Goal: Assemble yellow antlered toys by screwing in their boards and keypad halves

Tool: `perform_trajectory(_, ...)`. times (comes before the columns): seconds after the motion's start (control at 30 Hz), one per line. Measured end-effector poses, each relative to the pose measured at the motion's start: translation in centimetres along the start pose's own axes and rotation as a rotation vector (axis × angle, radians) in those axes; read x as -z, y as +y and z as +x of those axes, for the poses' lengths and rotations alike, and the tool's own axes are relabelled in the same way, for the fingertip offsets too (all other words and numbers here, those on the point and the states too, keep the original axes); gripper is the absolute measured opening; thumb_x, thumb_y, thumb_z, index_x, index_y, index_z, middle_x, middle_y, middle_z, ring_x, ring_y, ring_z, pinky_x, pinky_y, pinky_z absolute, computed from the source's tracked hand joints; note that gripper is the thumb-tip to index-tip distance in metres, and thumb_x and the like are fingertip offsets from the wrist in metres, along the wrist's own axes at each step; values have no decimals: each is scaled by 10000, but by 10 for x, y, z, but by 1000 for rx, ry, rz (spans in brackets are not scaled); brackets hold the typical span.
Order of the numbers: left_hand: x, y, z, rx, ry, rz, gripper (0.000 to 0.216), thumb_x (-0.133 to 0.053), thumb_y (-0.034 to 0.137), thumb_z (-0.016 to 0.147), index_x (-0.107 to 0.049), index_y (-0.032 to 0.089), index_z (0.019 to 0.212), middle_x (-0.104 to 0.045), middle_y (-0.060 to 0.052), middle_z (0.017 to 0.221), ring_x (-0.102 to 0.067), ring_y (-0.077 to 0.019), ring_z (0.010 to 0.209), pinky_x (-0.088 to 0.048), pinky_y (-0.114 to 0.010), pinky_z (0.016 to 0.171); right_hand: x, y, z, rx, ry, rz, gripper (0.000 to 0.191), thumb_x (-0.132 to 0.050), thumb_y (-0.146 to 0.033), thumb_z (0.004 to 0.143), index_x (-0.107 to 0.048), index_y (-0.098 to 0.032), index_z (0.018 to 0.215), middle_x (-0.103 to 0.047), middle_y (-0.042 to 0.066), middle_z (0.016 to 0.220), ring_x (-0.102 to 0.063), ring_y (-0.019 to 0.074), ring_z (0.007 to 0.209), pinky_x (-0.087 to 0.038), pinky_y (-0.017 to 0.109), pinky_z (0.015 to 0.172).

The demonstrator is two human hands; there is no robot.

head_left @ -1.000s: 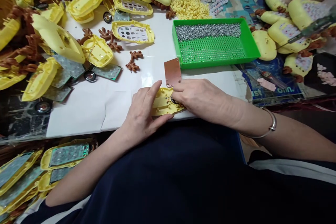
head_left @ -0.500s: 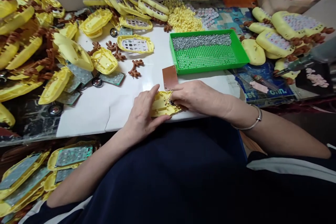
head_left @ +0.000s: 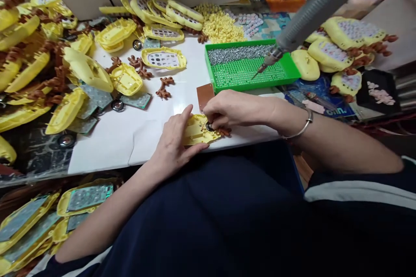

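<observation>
On the near edge of the white table lies a yellow plastic toy shell (head_left: 196, 134), inner side up, with posts and thin wires inside. My left hand (head_left: 173, 140) grips its left side, thumb along the near edge and fingers along the far one. The closed fingers of my right hand (head_left: 229, 110) pinch at a small round black speaker (head_left: 209, 127) in the shell's right end; the fingertips are partly hidden. Brown antler-shaped pieces (head_left: 225, 131) stick out under that hand. Just beyond the shell is a brown circuit board (head_left: 205, 96).
A green tray (head_left: 253, 84) of screws stands behind my right hand, with an electric screwdriver (head_left: 286, 34) hanging tip-down over it. Yellow shells (head_left: 87, 69) and circuit boards (head_left: 138, 100) crowd the left. Finished-looking yellow toys (head_left: 329, 54) are piled at right.
The electric screwdriver has come into view at upper right, over the tray. My right hand has shifted slightly on the shell, showing more of the speaker and the brown pieces.
</observation>
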State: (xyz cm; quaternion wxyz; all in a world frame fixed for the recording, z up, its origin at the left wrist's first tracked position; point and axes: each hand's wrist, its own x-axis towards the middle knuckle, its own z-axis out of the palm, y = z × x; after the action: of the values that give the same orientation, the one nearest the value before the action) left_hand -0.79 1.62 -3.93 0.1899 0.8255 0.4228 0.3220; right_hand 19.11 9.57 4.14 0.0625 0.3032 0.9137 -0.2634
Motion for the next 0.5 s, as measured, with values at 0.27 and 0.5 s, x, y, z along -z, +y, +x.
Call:
perform_trajectory(0.27,0,1,-1,9,16,-8,863,-679,401,810,-186,238,1500,-566,-142,1212,-569,-269,1074,-483,-455,917,-17,-2,6,-577,511,-110,343,-611,-255,832,-564,-90,1129,-660,86,763,-593,210,726,-397,311,685)
perform_trajectory(0.5,2,0,-1,12,-3,-69,849,-663,410,824,-176,242,1498,-547,-148,1241,-552,-273,1129,-476,-466,946,-38,3,8,-366,854,511,467,-568,-130,749,-469,-116,1205,-596,-44,685,-513,89,554,-412,228,596)
